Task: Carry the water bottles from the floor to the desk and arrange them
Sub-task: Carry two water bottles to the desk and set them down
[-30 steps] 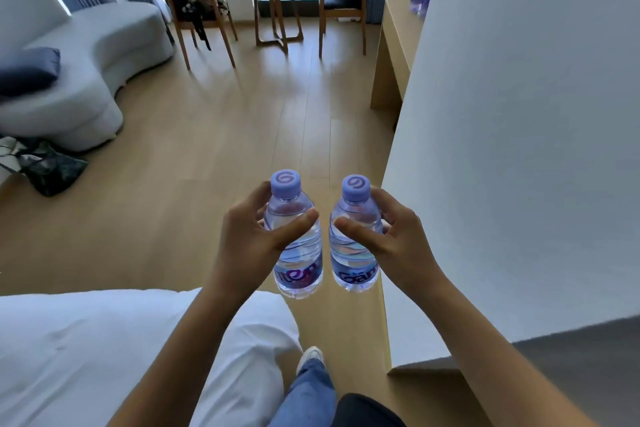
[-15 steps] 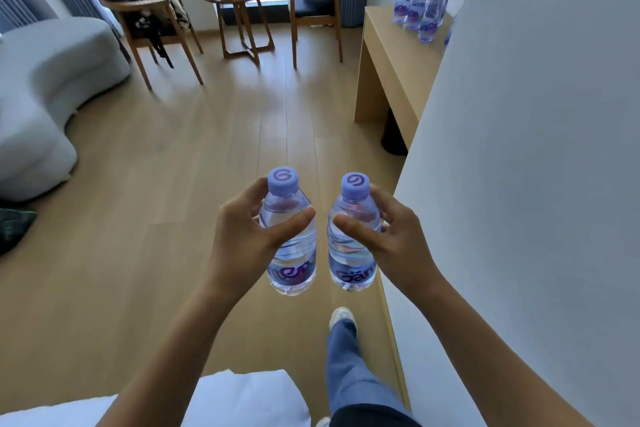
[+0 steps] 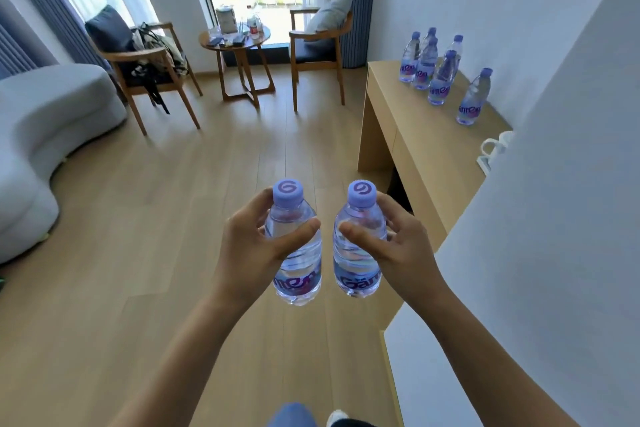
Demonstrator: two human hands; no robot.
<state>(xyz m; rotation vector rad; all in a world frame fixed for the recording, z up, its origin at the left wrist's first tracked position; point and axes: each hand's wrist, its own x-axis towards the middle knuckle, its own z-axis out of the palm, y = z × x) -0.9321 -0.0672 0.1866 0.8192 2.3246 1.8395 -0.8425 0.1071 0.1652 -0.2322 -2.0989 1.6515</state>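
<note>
Gripping one clear plastic water bottle with purple cap (image 3: 297, 246) in left hand (image 3: 251, 236), another (image 3: 358, 243) in right hand (image 3: 398, 246), light wooden desk (image 3: 408, 135) ahead right.

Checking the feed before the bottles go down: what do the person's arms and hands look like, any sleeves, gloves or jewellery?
Both forearms are bare up to the frame's lower edge, with no sleeve in view. The left hand and right hand wear no gloves, and no rings, watch or wristband show on the fingers or wrists. No markings, tape or cables appear on either arm.
</note>
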